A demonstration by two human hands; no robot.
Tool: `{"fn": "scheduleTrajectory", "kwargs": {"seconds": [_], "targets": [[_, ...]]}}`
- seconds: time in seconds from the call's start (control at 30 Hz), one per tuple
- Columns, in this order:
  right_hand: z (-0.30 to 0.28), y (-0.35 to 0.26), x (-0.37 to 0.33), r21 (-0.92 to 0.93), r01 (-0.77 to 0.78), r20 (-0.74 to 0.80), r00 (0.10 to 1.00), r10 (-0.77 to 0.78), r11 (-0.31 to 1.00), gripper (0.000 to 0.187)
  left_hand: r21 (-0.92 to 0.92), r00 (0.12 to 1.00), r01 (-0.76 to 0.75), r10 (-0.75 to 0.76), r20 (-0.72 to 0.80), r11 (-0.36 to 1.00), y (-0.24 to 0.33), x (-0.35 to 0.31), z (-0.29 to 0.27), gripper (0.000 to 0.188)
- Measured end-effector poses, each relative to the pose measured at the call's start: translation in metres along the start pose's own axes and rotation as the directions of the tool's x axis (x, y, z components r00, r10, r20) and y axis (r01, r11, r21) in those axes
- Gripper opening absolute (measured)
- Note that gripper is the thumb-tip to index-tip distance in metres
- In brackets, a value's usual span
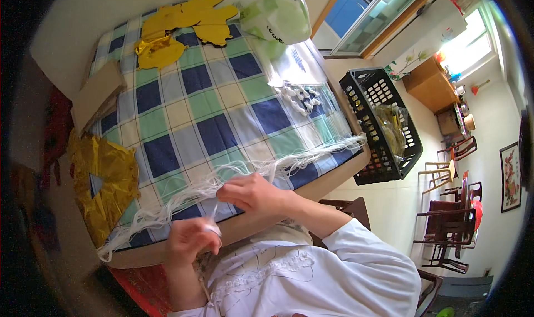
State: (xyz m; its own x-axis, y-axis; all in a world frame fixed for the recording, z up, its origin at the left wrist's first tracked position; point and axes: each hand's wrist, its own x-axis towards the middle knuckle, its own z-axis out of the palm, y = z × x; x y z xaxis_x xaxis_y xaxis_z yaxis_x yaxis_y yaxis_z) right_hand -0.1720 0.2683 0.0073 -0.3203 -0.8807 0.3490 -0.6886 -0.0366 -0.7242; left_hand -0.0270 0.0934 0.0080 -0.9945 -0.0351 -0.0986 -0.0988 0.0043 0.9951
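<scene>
A long bundle of white strings (189,197) stretches along the near edge of a table covered with a checked cloth (194,75). My right hand (251,193) is pinched at the near side of the bundle, with a white string (214,210) running down from it. Lower and to the left, my left hand (192,240) is closed on the same string, part of which loops around its fingers. The fingertips of both hands are partly hidden. Several small white pieces (303,99) on strings lie near the table's right edge.
Gold foil sheeting (114,167) and a cardboard piece (97,97) lie at the left. Yellow foil cutouts (192,14) and a pale green plastic bag (281,14) are at the far side. Right of the table stands a black crate (384,169) with plastic-wrapped items; chairs (445,219) stand beyond.
</scene>
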Motion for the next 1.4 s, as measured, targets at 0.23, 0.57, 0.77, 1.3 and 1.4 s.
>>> {"fn": "scheduleTrajectory", "kwargs": {"seconds": [0.23, 0.57, 0.77, 1.3, 1.4], "targets": [[-0.002, -0.005, 0.003, 0.025, -0.024, -0.067, 0.997, 0.025, 0.999, 0.01, 0.358, 0.978, 0.118, -0.172, 0.122, 0.926, 0.021, 0.003, 0.007, 0.029], [0.006, -0.018, 0.002, 0.106, -0.256, -0.16, 0.949, 0.271, 0.961, 0.017, 0.422, 0.932, -0.055, 0.198, -0.303, 0.905, 0.006, 0.017, 0.03, 0.012], [-0.004, -0.015, 0.002, 0.256, -0.15, 0.018, 0.988, 0.151, 0.955, 0.022, 0.178, 0.978, -0.005, 0.042, -0.203, 0.984, 0.006, 0.014, 0.026, 0.013], [-0.018, -0.017, -0.011, 0.009, 0.125, 0.146, 0.981, -0.125, 0.992, 0.011, -0.803, 0.916, 0.291, -0.395, 0.076, 0.521, -0.02, 0.024, 0.01, 0.024], [-0.022, -0.018, -0.012, 0.137, -0.128, 0.119, 0.987, 0.112, 0.982, 0.011, -0.516, 0.979, 0.149, -0.201, -0.045, 0.844, -0.023, 0.013, 0.016, 0.015]]}}
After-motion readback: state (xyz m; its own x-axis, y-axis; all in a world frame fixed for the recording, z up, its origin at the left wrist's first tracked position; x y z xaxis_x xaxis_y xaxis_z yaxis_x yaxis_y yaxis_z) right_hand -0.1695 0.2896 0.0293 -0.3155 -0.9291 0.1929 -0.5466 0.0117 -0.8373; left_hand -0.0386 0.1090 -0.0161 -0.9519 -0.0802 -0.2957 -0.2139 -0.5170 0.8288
